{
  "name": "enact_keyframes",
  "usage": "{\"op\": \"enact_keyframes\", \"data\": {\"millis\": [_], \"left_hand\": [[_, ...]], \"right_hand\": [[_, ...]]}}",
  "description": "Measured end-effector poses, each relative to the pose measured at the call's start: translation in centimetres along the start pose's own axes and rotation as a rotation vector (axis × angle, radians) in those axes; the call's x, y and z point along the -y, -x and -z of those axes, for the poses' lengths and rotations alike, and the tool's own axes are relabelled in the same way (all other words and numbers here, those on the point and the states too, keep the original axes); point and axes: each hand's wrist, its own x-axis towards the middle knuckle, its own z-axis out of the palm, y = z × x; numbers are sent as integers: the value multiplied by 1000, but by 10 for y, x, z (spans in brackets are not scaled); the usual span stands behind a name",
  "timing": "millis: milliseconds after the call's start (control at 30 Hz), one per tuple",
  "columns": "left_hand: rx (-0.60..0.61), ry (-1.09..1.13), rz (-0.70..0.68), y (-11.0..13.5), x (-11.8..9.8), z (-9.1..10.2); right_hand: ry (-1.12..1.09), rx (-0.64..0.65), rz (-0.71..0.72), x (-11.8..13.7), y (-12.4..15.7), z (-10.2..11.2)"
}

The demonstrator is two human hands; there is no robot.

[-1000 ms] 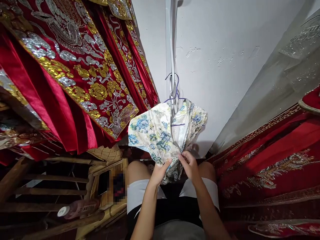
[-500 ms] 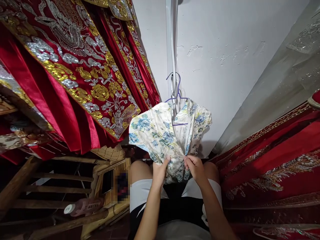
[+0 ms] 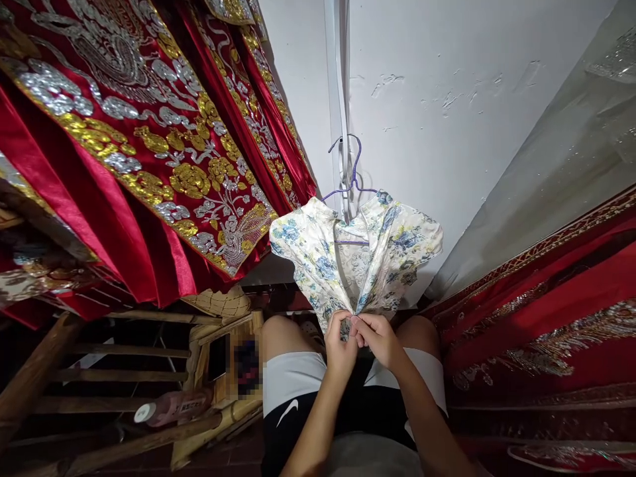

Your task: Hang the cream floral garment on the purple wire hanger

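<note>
A white garment with blue and green flowers (image 3: 322,258) hangs open-fronted on a purple wire hanger (image 3: 350,182) against the white wall. My left hand (image 3: 339,346) and my right hand (image 3: 378,336) are side by side at its lower front. Both pinch the two front edges of the cloth, pressed together where the opening closes. My knees and white shorts lie just below the hands.
Red robes with gold and silver embroidery (image 3: 149,146) hang at the left, more red embroidered cloth (image 3: 536,318) at the right. A wooden stool frame (image 3: 218,371) and a pink bottle (image 3: 171,407) lie at the lower left. A white wall (image 3: 447,99) stands behind.
My hands have come together at the garment's front, drawing its two edges closed. The cloth now spreads wider and flatter on the hanger, shifted slightly right.
</note>
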Motion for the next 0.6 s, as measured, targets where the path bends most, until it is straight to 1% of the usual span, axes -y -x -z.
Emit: {"op": "enact_keyframes", "data": {"millis": [133,233,367,500,600], "left_hand": [[35,49,28,-1,-5,0],[53,64,19,1,-7,-3],[87,14,-12,-2,-2,-8],[125,-35,-59,-6,6,-13],[153,-30,-66,-7,9,-16]], "right_hand": [[-71,12,-51,6,-2,-1],[-133,-52,-88,21,-6,0],[-192,-157,-49,53,-21,10],[-258,-203,-8,88,-45,27],[-322,-202,65,112,-65,36]]}}
